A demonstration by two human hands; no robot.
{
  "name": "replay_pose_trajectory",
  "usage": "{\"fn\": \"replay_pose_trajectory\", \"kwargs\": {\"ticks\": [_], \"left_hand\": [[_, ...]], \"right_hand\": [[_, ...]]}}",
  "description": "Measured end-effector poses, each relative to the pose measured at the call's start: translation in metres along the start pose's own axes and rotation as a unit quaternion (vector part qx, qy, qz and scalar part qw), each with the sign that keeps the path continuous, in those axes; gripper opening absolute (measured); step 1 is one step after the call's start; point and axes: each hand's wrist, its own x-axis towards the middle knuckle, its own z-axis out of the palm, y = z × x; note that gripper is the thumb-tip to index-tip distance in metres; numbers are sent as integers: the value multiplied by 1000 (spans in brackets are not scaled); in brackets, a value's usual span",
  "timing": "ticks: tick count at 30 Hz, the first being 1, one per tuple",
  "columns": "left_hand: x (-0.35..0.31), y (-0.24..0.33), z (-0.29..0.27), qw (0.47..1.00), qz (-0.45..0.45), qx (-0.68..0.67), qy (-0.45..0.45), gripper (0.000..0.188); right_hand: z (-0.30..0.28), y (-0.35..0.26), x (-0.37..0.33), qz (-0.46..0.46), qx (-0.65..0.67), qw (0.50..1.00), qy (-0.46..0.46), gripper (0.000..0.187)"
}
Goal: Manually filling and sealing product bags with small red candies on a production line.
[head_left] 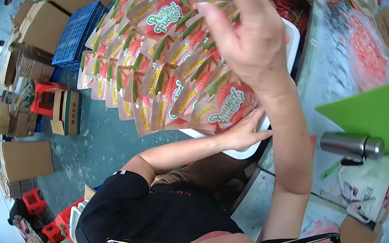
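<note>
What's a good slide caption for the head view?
Left hand steadies fanned red strawberry-print snack pouches on a white plastic tray; right hand hovers open above.

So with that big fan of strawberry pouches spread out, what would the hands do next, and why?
Probably bring the raised right hand down onto the fanned pouches to steady them. It hovers open above them, while the left hand alone props the lower edge over the white tray.
</note>
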Motion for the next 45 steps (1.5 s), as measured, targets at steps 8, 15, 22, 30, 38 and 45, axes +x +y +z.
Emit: {"fn": "replay_pose_trajectory", "kwargs": {"ticks": [8, 15, 22, 30, 38, 45], "left_hand": [[-14, -8, 2, 993, 112, -2, -45, 57], [-69, 54, 95, 957, 253, 138, -19, 36], [-62, -11, 243, 870, 286, 388, -104, 43], [-37, -53, 268, 821, 304, 480, -63, 23], [-63, 30, 256, 885, 174, 378, -210, 20], [-113, 44, 247, 909, -75, 27, -409, 15]], "right_hand": [[-78, -109, -98, 199, -77, 972, -100, 72], [-215, -303, -321, 543, -311, 773, 109, 46], [-236, -418, -406, 607, -403, 668, 151, 38], [-230, -441, -443, 546, -408, 718, 139, 23], [-247, -418, -382, 437, -479, 752, 123, 41], [-249, -417, -375, 339, -518, 784, 54, 48]]}}
